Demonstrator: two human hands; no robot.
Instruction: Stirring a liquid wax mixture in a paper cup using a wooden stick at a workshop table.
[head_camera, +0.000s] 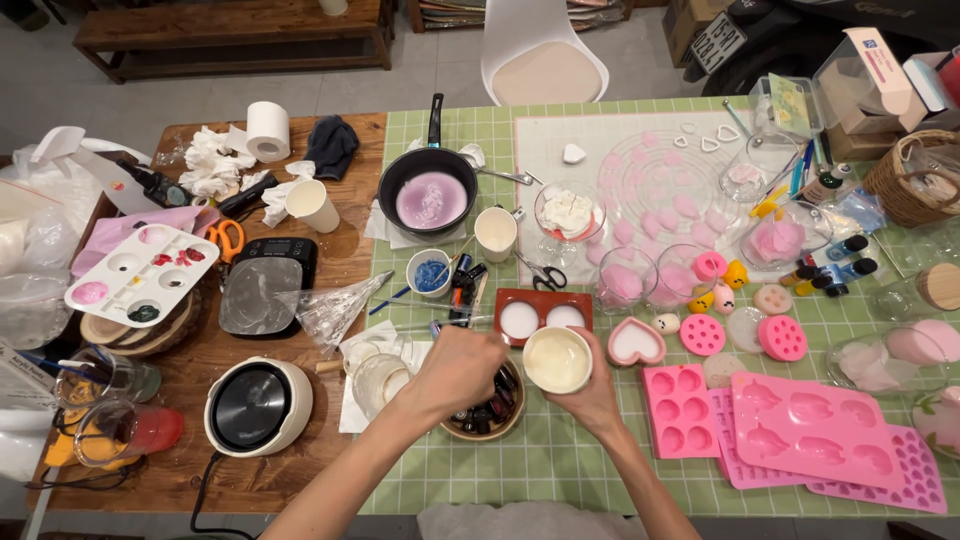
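While the left hand (455, 368) hovers closed at centre frame above a bowl of small bottles (487, 412), what it grips cannot be told; just right, the right hand (590, 395) holds a white cup (557, 359) below a brown mould (541, 316).

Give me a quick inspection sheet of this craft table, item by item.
Surface: wooden table partly under a green checked cloth.
Job's things: right hand holds a paper cup of cream liquid; left hand is fisted beside it, above a bowl of small bottles; what it grips is unclear.
Clutter: pink silicone moulds, black pan, paint palette, tissue roll.
Grippers: both hands busy.
Cables: black cord from the round hotplate.
Surroundings: white chair, wooden bench.
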